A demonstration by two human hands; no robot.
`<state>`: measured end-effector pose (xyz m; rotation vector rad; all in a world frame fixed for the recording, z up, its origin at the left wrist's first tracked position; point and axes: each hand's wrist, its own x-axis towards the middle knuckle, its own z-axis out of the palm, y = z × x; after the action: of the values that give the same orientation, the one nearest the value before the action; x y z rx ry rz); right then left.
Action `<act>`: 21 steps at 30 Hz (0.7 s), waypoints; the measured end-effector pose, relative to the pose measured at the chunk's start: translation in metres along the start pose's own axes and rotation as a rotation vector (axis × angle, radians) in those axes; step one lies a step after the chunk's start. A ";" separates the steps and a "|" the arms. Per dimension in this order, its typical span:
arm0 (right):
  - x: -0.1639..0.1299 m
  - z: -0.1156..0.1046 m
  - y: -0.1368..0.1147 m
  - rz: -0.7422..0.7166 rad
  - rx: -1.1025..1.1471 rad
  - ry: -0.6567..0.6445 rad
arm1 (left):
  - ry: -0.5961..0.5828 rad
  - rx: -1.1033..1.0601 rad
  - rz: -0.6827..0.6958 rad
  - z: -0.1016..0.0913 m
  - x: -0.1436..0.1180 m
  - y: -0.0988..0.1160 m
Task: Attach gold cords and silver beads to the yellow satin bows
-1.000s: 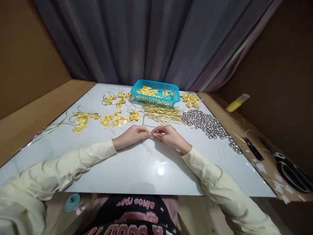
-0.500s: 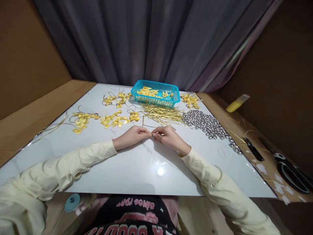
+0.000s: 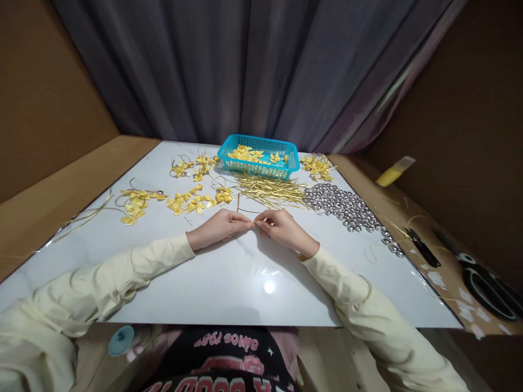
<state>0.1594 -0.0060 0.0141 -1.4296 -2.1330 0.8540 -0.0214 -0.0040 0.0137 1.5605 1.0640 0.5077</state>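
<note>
My left hand [image 3: 220, 226] and my right hand [image 3: 281, 226] meet fingertip to fingertip above the middle of the white table [image 3: 229, 283]. Both are closed in a pinch on a thin golden strand [image 3: 254, 224], of which only a tiny bit shows between them. Just beyond the fingers a bent gold cord [image 3: 238, 203] lies by the pile of gold cords [image 3: 273, 190]. Yellow ribbon bows [image 3: 196, 200] lie beyond my left hand, some with cord loops. A spread of silver beads [image 3: 339, 204] lies beyond my right hand.
A turquoise basket [image 3: 258, 170] with yellow bows stands at the back. More bows [image 3: 316, 166] lie right of it, others [image 3: 137, 204] at the left. Along the right edge are a yellow tube [image 3: 394, 171], a black-handled tool [image 3: 425, 247] and black scissors [image 3: 488, 291].
Both hands keep their pinch in nearly the same place. A little more of the golden bit shows between the fingertips. The view has shifted very slightly.
</note>
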 end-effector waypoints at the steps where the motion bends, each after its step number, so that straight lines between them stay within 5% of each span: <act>1: 0.000 0.000 0.000 0.002 -0.001 -0.003 | -0.010 -0.019 0.005 0.000 0.000 -0.002; 21: 0.005 -0.009 0.010 0.130 0.159 -0.098 | -0.001 -0.128 -0.025 -0.002 0.003 -0.004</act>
<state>0.1702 0.0038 0.0133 -1.4834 -2.0079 1.1373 -0.0231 -0.0010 0.0094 1.4334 1.0285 0.5477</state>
